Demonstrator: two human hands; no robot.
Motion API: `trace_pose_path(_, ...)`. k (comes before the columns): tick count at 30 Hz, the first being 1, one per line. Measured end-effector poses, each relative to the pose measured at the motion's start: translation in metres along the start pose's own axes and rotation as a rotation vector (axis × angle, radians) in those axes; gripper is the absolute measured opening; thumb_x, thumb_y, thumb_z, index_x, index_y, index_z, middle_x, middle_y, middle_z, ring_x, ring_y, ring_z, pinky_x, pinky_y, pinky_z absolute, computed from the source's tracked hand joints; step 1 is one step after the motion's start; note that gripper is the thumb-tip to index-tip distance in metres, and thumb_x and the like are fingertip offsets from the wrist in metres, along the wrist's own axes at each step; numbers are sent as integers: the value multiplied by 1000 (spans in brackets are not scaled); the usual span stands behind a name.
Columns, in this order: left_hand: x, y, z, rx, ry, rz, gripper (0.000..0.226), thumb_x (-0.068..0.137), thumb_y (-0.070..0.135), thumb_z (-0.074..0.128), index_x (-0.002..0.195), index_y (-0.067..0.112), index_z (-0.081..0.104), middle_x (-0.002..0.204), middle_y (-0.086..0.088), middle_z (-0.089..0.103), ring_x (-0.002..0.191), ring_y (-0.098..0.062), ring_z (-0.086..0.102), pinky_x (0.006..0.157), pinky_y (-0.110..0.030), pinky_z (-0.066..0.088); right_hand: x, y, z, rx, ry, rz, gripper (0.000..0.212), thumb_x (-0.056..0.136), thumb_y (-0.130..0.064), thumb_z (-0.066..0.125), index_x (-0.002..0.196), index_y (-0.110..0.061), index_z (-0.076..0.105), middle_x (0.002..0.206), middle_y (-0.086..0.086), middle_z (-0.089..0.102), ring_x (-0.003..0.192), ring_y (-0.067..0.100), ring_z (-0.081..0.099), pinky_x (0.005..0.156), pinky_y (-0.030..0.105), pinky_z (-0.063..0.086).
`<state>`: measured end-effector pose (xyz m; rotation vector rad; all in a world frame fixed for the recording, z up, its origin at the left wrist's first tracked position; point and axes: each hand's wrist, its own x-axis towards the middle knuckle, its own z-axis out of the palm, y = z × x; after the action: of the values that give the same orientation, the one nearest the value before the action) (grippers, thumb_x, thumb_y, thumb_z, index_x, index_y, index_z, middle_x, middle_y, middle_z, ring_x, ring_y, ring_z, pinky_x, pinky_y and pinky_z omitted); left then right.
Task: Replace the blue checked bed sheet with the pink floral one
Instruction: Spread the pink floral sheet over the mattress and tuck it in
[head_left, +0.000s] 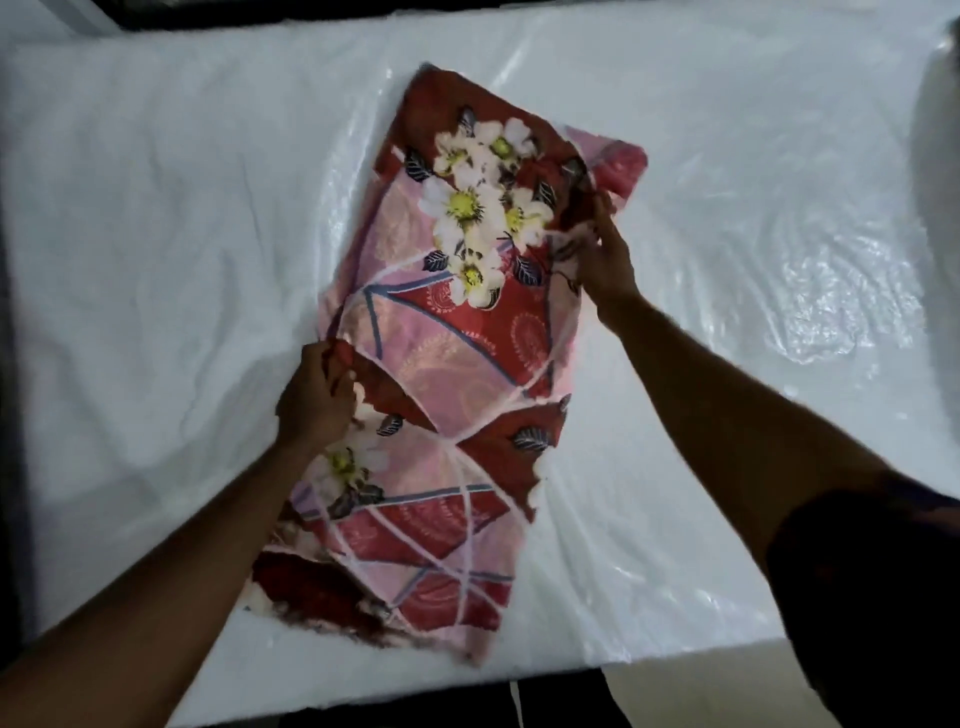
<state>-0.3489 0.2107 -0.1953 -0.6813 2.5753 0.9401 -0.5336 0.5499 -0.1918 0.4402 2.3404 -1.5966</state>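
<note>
Two bare hands work a folded pink floral sheet (447, 338) lying on the plastic-wrapped mattress (156, 234). On the left, the left hand (314, 400) has its fingers closed, pinching a fold on the sheet's left edge. To the right, the right hand (602, 260) grips the opposite edge higher up. The cloth looks light, soft and limp, likely to slide on the slick plastic; corners and hems suit gripping best. Its long axis runs from the near edge away, tilted slightly rightward.
</note>
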Motion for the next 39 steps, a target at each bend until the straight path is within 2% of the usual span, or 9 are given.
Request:
trace_pose_path(2, -17, -12, 0, -71, 22, -65, 34, 97, 18, 62, 127, 6, 51, 115, -23, 66, 105, -43, 62, 81, -43, 46, 10, -23, 25, -61, -86, -106, 47, 107, -18, 37, 154, -21, 33, 129, 7, 62, 106, -1, 62, 96, 25, 53)
trace_pose_path(6, -43, -26, -5, -203, 37, -90, 44, 94, 46, 55, 115, 7, 57, 107, -16, 67, 101, -35, 63, 78, -35, 43, -10, -40, 76, -417, 51, -249, 64, 92, -41, 34, 149, -15, 43, 151, 15, 43, 129, 34, 50, 102, 49, 47)
trace_pose_path(11, -70, -34, -10, -190, -16, 59, 52, 90, 45, 62, 134, 16, 59, 140, -7, 58, 126, -24, 54, 93, -31, 44, -92, -49, 131, -685, 42, -287, 47, 91, -43, 58, 134, -25, 55, 144, 10, 49, 131, 33, 45, 102, 50, 46)
trace_pose_path(17, -86, -13, -14, 93, 192, 323, 36, 89, 25, 69, 117, 3, 66, 93, -17, 73, 87, -35, 70, 71, -35, 55, -126, -84, 195, -689, -256, -137, 89, 83, -74, 58, 149, -18, 38, 150, 14, 43, 129, 36, 51, 96, 46, 47)
trace_pose_path(21, -98, 10, -14, 102, 204, 449, 50, 81, 9, 80, 125, -2, 60, 82, -16, 72, 72, -28, 71, 66, -35, 59, -118, -102, 205, -727, -289, -20, 95, 79, -65, 69, 151, -15, 31, 151, 16, 38, 131, 39, 49, 98, 48, 48)
trace_pose_path(27, -115, 54, -5, -73, 156, 515, 32, 85, 3, 74, 116, -1, 65, 98, -16, 74, 88, -25, 72, 81, -24, 51, -113, -114, 194, -797, -283, -87, 50, 84, -40, 66, 126, -16, 53, 117, 7, 60, 101, 27, 61, 81, 40, 54)
trace_pose_path(32, -118, 68, 1, -98, 92, 418, 29, 89, 7, 68, 118, 3, 62, 104, -17, 65, 90, -25, 65, 74, -22, 50, -101, -105, 156, -490, -253, -17, 31, 100, -33, 50, 106, -10, 70, 93, 7, 72, 76, 21, 68, 66, 29, 57)
trace_pose_path(35, -123, 82, 0, -191, 2, 342, 35, 92, 4, 64, 126, 0, 59, 119, -16, 62, 106, -17, 54, 90, -22, 45, -105, -102, 120, -382, -266, -63, 23, 102, -21, 49, 96, -9, 69, 77, 3, 65, 63, 14, 57, 48, 18, 41)
trace_pose_path(39, -140, 135, 3, -366, -179, 344, 18, 94, 6, 59, 112, 10, 60, 108, -4, 67, 96, -15, 61, 83, -13, 46, -107, -98, 58, -251, -222, -82, 26, 97, -26, 52, 98, -8, 71, 88, 7, 73, 79, 24, 68, 70, 38, 58)
